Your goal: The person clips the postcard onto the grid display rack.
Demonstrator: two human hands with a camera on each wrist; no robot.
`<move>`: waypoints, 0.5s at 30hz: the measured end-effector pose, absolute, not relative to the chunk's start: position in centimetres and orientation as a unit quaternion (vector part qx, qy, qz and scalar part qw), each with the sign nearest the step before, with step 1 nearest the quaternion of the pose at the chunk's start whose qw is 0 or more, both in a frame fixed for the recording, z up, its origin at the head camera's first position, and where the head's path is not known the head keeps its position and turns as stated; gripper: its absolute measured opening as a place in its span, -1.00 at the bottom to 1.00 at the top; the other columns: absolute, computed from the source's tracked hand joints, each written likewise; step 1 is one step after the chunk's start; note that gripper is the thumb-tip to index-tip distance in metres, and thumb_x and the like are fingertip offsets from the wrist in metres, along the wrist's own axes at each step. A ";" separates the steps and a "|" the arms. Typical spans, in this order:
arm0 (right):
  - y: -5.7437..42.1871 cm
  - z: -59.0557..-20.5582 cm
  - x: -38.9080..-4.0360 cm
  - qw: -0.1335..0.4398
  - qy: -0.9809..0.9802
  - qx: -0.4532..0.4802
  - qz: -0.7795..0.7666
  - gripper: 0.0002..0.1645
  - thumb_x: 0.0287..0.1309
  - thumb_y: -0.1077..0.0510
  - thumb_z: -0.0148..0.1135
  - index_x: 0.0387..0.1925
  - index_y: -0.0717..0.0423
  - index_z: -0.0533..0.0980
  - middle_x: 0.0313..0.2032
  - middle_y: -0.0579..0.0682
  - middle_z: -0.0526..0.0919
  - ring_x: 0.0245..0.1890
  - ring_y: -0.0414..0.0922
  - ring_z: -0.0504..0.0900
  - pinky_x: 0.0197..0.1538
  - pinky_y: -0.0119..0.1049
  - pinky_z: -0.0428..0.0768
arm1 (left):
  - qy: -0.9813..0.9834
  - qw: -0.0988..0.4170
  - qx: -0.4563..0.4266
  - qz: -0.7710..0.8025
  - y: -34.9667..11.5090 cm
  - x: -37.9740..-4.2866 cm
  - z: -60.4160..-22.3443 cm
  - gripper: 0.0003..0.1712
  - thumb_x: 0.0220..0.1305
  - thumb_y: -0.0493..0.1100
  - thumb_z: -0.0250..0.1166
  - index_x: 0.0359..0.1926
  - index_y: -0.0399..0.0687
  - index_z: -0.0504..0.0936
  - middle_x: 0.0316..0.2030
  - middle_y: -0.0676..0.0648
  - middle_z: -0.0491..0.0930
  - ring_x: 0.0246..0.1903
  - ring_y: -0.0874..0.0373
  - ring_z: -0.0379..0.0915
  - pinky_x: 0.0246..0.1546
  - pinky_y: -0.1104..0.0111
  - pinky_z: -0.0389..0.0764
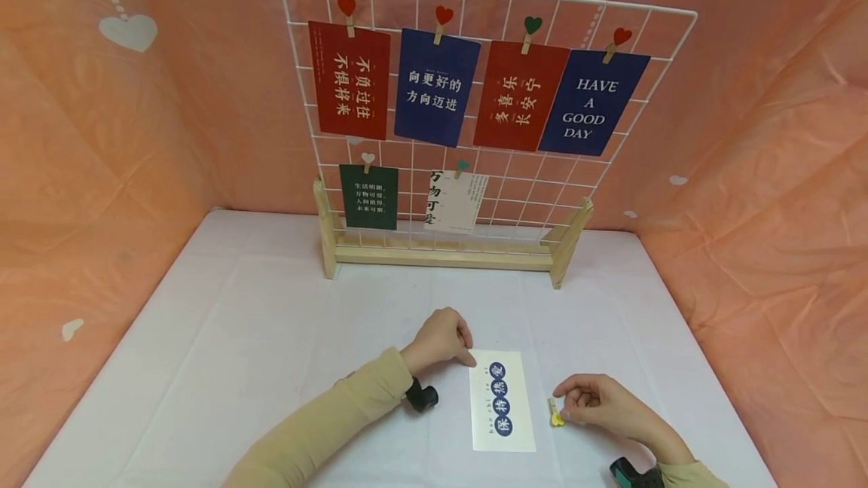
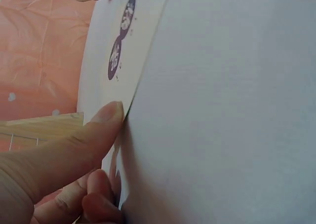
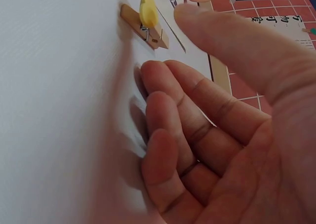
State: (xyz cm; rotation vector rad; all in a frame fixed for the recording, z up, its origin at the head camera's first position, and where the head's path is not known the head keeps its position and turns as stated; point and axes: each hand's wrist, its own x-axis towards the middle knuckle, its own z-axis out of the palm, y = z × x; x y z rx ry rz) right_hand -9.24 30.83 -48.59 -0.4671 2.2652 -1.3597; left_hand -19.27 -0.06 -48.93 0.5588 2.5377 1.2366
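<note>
A white postcard [image 1: 503, 401] with blue circles bearing white characters lies on the white table. My left hand [image 1: 442, 339] is at its far left corner, pinching it with the thumb [image 2: 106, 117] on top; the other fingers curl at the edge, partly hidden behind the thumb. Right of the card lies a small wooden clothespin [image 3: 143, 26] with a yellow heart on it. Close beside it is my right hand [image 1: 600, 405], holding nothing. Its fingers [image 3: 160, 105] bend loosely near the tabletop, and the thumb stands apart from them.
Behind the hands stands a white wire grid rack [image 1: 434, 153] on a wooden base [image 1: 444, 257]. Several red, blue, green and white cards hang on it from heart clips, including a green card [image 1: 369, 198] and a white card [image 1: 456, 202] in the lower row. Pink cloth walls surround the table.
</note>
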 end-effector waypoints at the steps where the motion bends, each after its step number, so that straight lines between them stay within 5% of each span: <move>1: 30.8 -48.6 -9.2 0.227 0.822 -0.170 -0.494 -0.72 0.16 0.23 0.31 -0.11 0.29 0.54 -0.42 -0.05 0.55 -0.45 -0.29 0.48 -0.41 -0.44 0.51 | 0.872 0.132 0.193 0.430 -0.1 -19.3 -48.9 -0.71 -0.37 -0.28 0.65 -0.63 -0.10 0.65 -0.72 0.08 0.47 -0.65 0.25 0.34 -0.55 0.47 0.39; 15: 30.2 -48.5 -9.0 0.204 0.837 -0.152 -0.484 -0.67 0.06 0.18 0.40 -0.17 0.26 0.54 -0.47 -0.06 0.52 -0.52 -0.29 0.44 -0.48 -0.45 0.45 | 0.812 0.213 0.157 0.521 -0.7 -20.1 -48.9 -0.76 -0.23 -0.38 0.57 -0.55 -0.18 0.63 -0.66 0.01 0.59 -0.64 0.25 0.44 -0.57 0.49 0.45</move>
